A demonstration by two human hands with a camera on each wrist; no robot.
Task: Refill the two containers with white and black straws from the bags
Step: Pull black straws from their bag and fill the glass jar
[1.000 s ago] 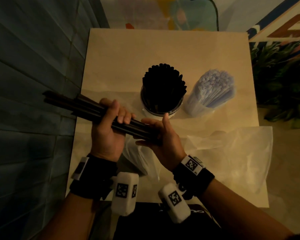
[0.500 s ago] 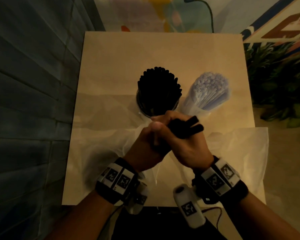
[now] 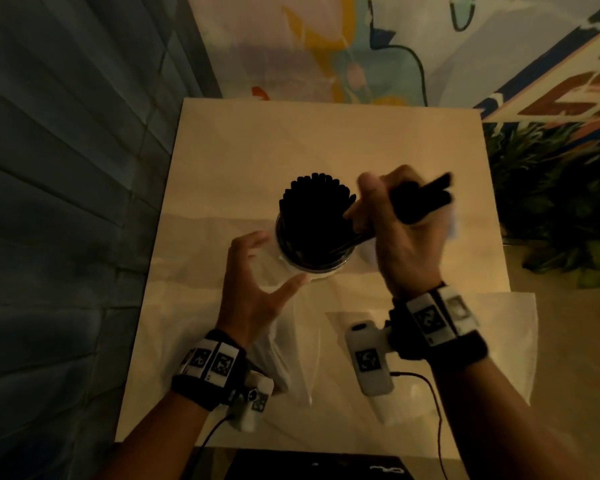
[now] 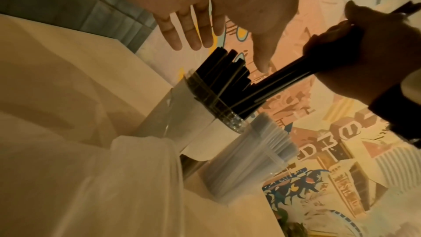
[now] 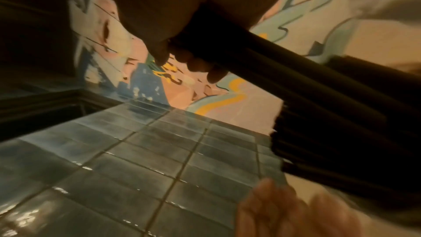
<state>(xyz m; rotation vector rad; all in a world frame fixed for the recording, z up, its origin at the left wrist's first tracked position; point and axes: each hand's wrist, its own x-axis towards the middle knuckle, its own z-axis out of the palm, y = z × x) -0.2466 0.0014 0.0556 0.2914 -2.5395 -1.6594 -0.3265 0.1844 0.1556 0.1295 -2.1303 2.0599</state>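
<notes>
Standing against blue tiles and mural, tan table — right hand grips black straws, left hand spread, empty.

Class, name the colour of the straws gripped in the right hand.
Black straws, clearest in the left wrist view.

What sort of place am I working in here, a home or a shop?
Probably a cafe or drinks shop, though that is a guess: a colourful painted mural on the wall, dark glazed tiles beside the table, and clear containers stocked with straws.
</notes>
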